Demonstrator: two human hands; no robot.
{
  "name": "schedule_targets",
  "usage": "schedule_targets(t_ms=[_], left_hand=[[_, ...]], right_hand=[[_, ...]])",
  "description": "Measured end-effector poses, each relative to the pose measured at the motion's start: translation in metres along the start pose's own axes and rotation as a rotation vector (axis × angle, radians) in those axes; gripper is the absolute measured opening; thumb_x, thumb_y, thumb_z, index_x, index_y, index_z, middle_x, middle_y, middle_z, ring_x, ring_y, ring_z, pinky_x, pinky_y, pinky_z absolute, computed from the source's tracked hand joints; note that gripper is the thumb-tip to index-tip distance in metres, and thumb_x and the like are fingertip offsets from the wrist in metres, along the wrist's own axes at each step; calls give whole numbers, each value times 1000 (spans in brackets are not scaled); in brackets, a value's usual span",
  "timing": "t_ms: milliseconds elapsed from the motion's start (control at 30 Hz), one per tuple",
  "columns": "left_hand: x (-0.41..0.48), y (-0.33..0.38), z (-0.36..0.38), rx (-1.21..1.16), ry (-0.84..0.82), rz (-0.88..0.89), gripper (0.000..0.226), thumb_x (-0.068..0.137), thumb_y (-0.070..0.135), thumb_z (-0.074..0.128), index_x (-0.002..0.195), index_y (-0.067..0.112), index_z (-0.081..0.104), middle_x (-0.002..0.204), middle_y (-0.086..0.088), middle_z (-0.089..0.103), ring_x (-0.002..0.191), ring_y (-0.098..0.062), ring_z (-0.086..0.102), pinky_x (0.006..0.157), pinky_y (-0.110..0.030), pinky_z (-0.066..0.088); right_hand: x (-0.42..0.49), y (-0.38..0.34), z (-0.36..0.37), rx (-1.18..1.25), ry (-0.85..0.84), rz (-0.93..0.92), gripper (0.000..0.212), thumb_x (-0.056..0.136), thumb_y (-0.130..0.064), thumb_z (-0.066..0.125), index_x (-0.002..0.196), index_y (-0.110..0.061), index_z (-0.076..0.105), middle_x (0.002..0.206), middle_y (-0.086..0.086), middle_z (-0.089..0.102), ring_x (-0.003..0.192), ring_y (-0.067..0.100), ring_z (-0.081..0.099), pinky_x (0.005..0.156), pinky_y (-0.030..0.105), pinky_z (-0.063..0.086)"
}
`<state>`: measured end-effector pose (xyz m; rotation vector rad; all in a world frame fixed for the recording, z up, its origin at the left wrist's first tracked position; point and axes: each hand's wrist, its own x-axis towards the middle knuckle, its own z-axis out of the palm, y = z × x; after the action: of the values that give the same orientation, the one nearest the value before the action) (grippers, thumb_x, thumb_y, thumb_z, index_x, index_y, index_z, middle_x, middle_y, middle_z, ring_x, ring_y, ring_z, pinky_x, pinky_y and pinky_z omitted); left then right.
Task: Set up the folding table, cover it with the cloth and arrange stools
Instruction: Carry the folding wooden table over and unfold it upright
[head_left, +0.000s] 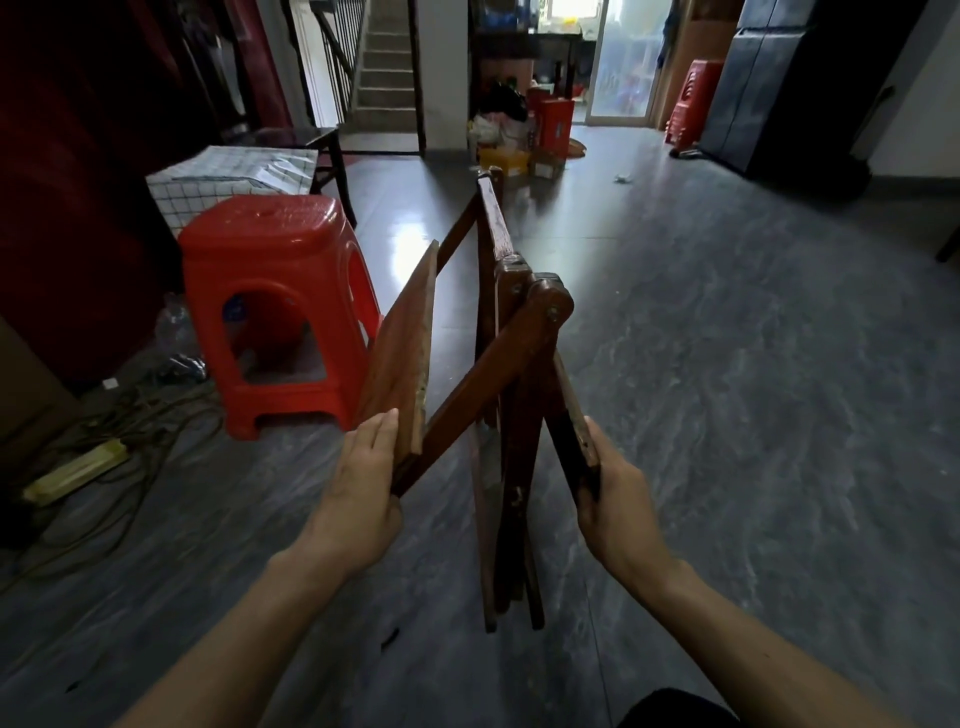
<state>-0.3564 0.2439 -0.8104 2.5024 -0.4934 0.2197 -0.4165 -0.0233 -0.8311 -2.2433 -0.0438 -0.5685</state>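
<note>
A dark brown wooden folding table (511, 332) stands partly unfolded on the floor in front of me, its legs crossed and its two leaf panels hanging apart. My left hand (363, 483) grips the lower edge of the left panel. My right hand (610, 493) grips the lower end of the right panel. A red plastic stool (275, 306) stands just left of the table. A white checked cloth (234, 176) lies folded on a dark side table behind the stool. A stack of red stools (693, 104) stands far back on the right.
Cables and a yellow power strip (78, 470) lie on the floor at left. Boxes and bags (524, 135) are piled near the far doorway. A dark fridge (779, 83) stands at right. Grey tiled floor (753, 364) stretches to the right.
</note>
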Motion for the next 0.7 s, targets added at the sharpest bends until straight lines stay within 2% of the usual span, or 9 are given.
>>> schedule_targets(t_ms=[167,300,400,700], left_hand=[[17,4,-24,69,-26,4,97,67,-12,64,153,3,23,153,-11,29,140,-26,27,119,-39,26],[26,5,-40,138,-38,12,97,67,-12,66,153,2,24,154,-13,31,139,-29,29,118,-42,28],[26,3,-52,157,-64,31,102,66,-12,68,154,7,20,157,-8,26,141,-26,27,117,-44,29],[21,0,-72,210,-104,10,107,67,-11,70,156,11,15,158,-4,21,142,-21,24,119,-40,28]], right_hand=[[13,-2,-8,10,5,9,59,96,7,50,151,-12,37,131,2,63,121,10,60,103,34,49],[24,-3,-15,-4,18,24,61,92,12,51,148,-11,41,117,2,68,106,11,66,96,34,54],[29,-2,-18,-22,2,25,64,90,12,54,148,-12,41,119,-1,67,109,6,64,97,30,53],[39,4,-45,-103,-23,14,65,90,11,52,149,-13,38,135,4,60,126,12,56,109,35,45]])
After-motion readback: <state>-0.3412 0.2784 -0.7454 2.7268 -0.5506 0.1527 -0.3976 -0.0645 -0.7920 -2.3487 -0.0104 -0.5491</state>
